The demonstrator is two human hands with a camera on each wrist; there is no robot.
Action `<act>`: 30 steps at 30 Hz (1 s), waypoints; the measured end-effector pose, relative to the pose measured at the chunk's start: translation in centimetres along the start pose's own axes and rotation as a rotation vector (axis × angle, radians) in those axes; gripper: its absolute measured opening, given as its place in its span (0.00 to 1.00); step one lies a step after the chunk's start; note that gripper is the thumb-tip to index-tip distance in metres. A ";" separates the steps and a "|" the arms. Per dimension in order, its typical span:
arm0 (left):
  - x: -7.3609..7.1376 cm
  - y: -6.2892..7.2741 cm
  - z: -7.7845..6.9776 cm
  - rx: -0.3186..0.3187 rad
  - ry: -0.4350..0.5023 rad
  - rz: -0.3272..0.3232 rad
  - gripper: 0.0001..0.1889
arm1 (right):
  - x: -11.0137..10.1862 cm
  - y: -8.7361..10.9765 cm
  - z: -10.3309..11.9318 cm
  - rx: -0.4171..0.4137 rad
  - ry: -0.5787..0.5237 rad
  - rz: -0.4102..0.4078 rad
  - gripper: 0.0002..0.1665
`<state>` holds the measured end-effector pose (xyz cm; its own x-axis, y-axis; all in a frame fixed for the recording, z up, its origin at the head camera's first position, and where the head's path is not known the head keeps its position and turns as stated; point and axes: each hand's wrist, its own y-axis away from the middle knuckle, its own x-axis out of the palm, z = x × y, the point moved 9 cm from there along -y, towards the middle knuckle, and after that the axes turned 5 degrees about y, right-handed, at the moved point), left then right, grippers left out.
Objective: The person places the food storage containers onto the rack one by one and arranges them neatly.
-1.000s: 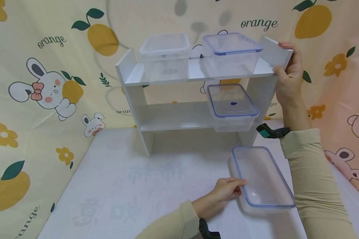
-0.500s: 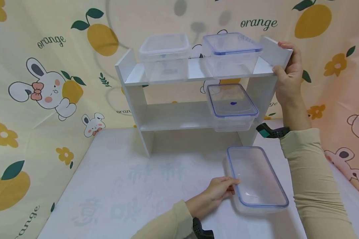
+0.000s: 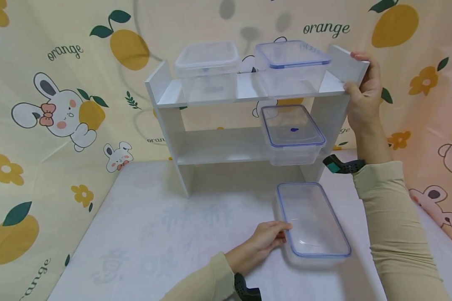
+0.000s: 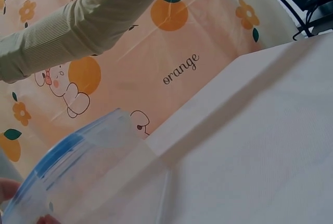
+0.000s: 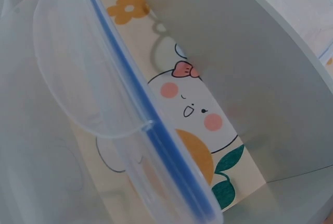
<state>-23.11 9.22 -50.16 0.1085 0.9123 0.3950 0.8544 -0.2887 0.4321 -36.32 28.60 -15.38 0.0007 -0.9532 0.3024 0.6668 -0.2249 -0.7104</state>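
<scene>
A clear rectangular food container (image 3: 316, 221) with a blue-edged lid sits at the table's front right. My left hand (image 3: 261, 244) pinches its left rim between thumb and fingers. In the left wrist view the container (image 4: 109, 166) looms close, with only fingertips showing at the lower left. My right hand (image 3: 365, 94) grips the top of the right side panel of a white two-tier shelf (image 3: 226, 146). On the middle board stands another blue-edged container (image 3: 293, 133), overhanging its front edge. The right wrist view shows a blue-edged container (image 5: 177, 161) and shelf panels, without the hand.
Two more containers stand on the top board: one with a whitish lid (image 3: 207, 73) at left, one with a blue-edged lid (image 3: 291, 69) at right. Behind the shelf hangs a printed cloth (image 3: 196, 21). The white table (image 3: 135, 234) stretches leftward.
My left hand has moved the container on the table leftward, with its grip on the rim kept. My right hand and the shelf stay in place.
</scene>
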 end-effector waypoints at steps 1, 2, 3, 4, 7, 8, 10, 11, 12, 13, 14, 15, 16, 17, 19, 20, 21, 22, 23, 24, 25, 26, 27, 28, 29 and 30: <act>-0.1 0.0 -0.1 0.000 -0.003 -0.001 0.14 | 0.0 0.0 0.0 0.000 -0.001 -0.001 0.30; -0.3 0.1 -0.1 -0.003 -0.005 -0.002 0.14 | 0.0 0.0 0.0 0.000 0.002 -0.002 0.30; -0.4 0.1 -0.1 -0.004 -0.007 -0.001 0.14 | 0.0 0.0 0.0 0.000 0.002 -0.003 0.30; -0.5 0.2 -0.2 -0.006 -0.010 -0.001 0.14 | 0.0 0.0 0.0 0.000 0.005 -0.004 0.30; -0.9 0.3 -0.3 -0.007 -0.013 0.000 0.15 | 0.0 0.0 0.0 -0.002 0.005 -0.006 0.30; -1.1 0.4 -0.3 -0.009 -0.013 0.004 0.15 | 0.0 0.0 0.0 -0.004 0.005 -0.006 0.30; -1.3 0.5 -0.4 -0.007 -0.016 0.007 0.15 | 0.0 0.0 0.0 -0.005 0.006 -0.005 0.30; -1.5 0.5 -0.4 -0.008 -0.017 0.007 0.15 | 0.0 0.0 0.0 -0.005 0.008 -0.004 0.30; -1.6 0.6 -0.5 -0.011 -0.019 0.009 0.15 | 0.0 0.0 0.0 -0.004 0.007 -0.003 0.30; -1.8 0.6 -0.5 -0.013 -0.019 0.009 0.15 | 0.0 0.0 0.0 -0.004 0.007 -0.001 0.30; -1.9 0.7 -0.5 -0.014 -0.021 0.009 0.15 | 0.0 0.0 0.0 -0.003 0.008 0.000 0.30; -2.1 0.7 -0.6 -0.015 -0.022 0.009 0.15 | 0.1 0.0 0.0 -0.002 0.006 0.002 0.30; -2.2 0.8 -0.6 -0.014 -0.026 0.011 0.16 | 0.1 0.0 0.0 -0.001 0.004 0.002 0.30; -2.4 0.8 -0.7 -0.015 -0.028 0.014 0.16 | 0.0 0.0 0.0 -0.001 0.003 0.003 0.29; -2.6 0.9 -0.7 -0.015 -0.034 0.017 0.17 | 0.1 0.0 0.0 0.001 -0.004 0.005 0.29; -2.7 0.9 -0.8 -0.013 -0.040 0.020 0.17 | 0.1 0.0 0.0 0.002 -0.006 0.005 0.29; -2.9 0.9 -0.8 -0.010 -0.039 0.019 0.17 | 0.1 0.1 0.0 0.002 -0.006 0.005 0.29; -3.0 1.0 -0.9 -0.008 -0.040 0.017 0.17 | 0.1 0.1 0.0 0.002 -0.003 0.006 0.29; -3.2 1.0 -0.9 -0.008 -0.038 0.014 0.16 | 0.1 0.1 0.0 0.003 -0.003 0.007 0.30; -3.3 1.1 -0.9 -0.006 -0.040 0.014 0.16 | 0.1 0.1 0.0 0.002 -0.004 0.008 0.30; -3.4 1.1 -1.0 -0.004 -0.038 0.014 0.16 | 0.2 0.1 0.0 0.002 -0.002 0.009 0.30; -3.5 1.1 -1.0 -0.002 -0.037 0.016 0.16 | 0.2 0.1 0.0 0.001 -0.002 0.009 0.30; -3.6 1.2 -1.1 0.000 -0.032 0.018 0.16 | 0.2 0.1 0.0 0.001 0.001 0.010 0.30; -3.7 1.2 -1.1 0.000 -0.033 0.023 0.16 | 0.2 0.1 0.1 -0.002 0.005 0.011 0.30; -3.8 1.3 -1.2 0.002 -0.035 0.029 0.17 | 0.2 0.1 0.1 -0.001 0.005 0.008 0.30; -3.9 1.3 -1.2 0.003 -0.036 0.034 0.17 | 0.2 0.1 0.1 0.001 0.007 0.006 0.30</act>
<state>-23.03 4.96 -50.18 0.1553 0.9119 0.3799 0.8516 -0.3185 0.4163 -36.22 28.42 -15.31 0.0000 -0.9559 0.2936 0.6676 -0.2186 -0.7117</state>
